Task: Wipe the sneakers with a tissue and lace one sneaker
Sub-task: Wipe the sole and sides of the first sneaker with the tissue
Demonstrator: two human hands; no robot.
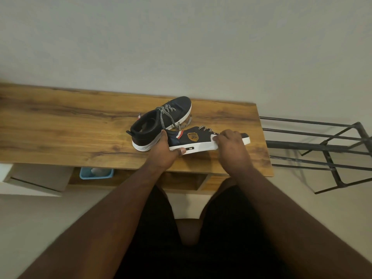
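Note:
Two dark sneakers with white soles lie on the wooden table [60,125]. The far sneaker [159,121] stands upright with its toe pointing away, and its black-and-white laces hang loose. The near sneaker [198,138] lies on its side with a gold badge facing me. My left hand [166,150] grips its heel end, thumb under the sole. My right hand [231,143] presses a white tissue [215,138] against the toe end, fingers curled over it.
A blue basket [96,173] sits on the shelf under the table. A black metal rack [322,150] stands to the right of the table, against the pale wall. My legs in dark shorts fill the bottom of the view.

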